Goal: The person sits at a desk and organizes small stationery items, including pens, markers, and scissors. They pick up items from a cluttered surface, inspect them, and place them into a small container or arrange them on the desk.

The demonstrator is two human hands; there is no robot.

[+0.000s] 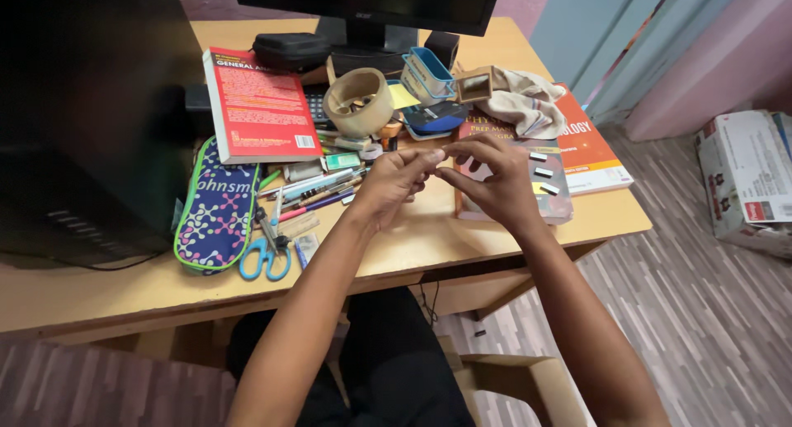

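Observation:
Both hands meet over the middle of the wooden desk (412, 237). My left hand (398, 182) and my right hand (492, 179) touch at the fingertips, pinching something too small to make out. Under my right hand lies a brown book (554, 198) with small staple strips (543, 172) on its cover. Left of my left hand lie several pens and pencils (318, 189). A large roll of brown tape (358, 102) stands just beyond the hands.
A red book (260, 105), a purple pencil pouch (217, 208) and blue-handled scissors (266, 258) lie at the left. A monitor (367, 6), blue holder (429, 74), cloth (520, 101) and orange book (590, 146) sit behind. A cardboard box (747, 179) stands on the floor.

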